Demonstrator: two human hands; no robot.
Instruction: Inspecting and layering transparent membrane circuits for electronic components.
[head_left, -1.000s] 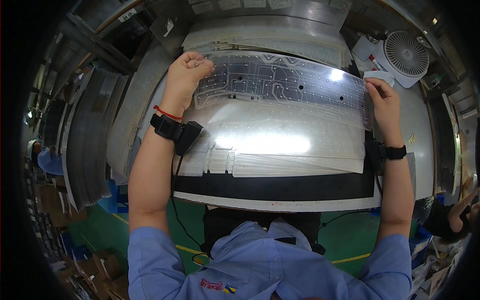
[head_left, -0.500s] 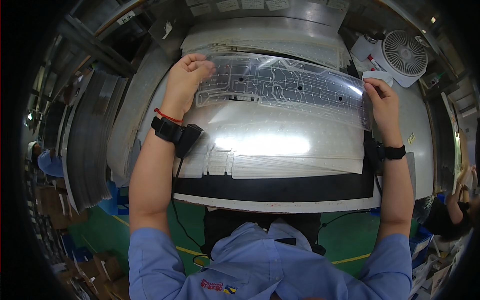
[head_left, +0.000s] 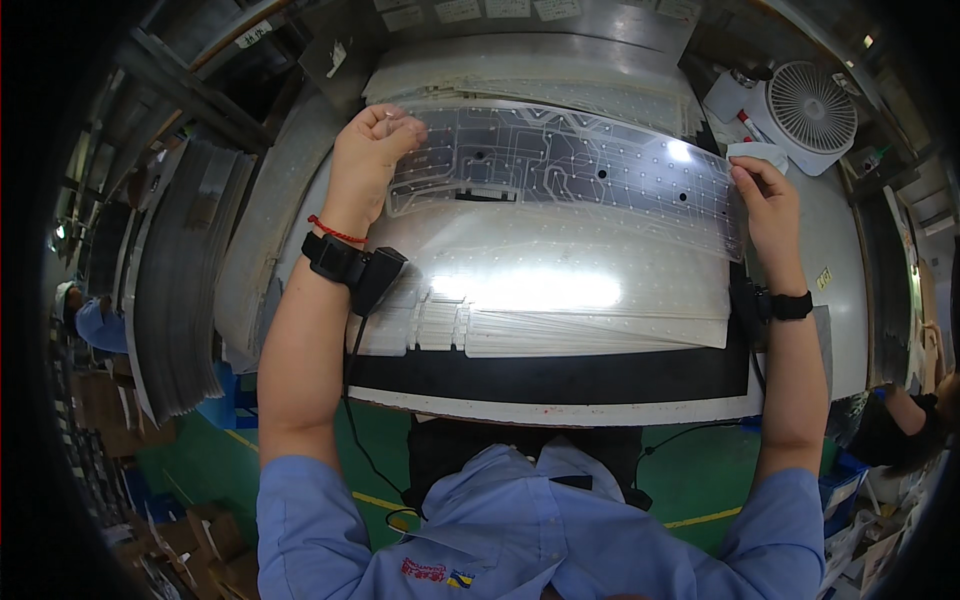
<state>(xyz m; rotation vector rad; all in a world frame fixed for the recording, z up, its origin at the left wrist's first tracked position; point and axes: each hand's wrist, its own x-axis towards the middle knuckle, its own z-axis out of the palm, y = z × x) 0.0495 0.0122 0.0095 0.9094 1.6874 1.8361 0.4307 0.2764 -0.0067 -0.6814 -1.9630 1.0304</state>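
A clear plastic circuit sheet [head_left: 570, 170], printed with fine pale lines and dots, is stretched between my two hands above the worktable. At its left end my left hand [head_left: 372, 150] pinches the edge between thumb and fingers. My right hand [head_left: 768, 205] grips the opposite end near its upper corner, fingers closed. Below the held sheet lies a fanned stack of similar translucent sheets [head_left: 590, 330], their near edges slightly staggered and a bright glare across the top. Part of that stack is hidden behind the held sheet.
Another stack of sheets [head_left: 530, 60] lies at the table's far side. A white fan [head_left: 808, 105] stands at the far right. Tall stacks of sheets [head_left: 185, 270] are on the left. A black mat [head_left: 560, 378] runs under the near stack. Another person [head_left: 900, 430] is at the right edge.
The held sheet has tilted a little, its left part rising slightly and the glare on it shifting. Both hands keep their grip. The person at the right has shifted.
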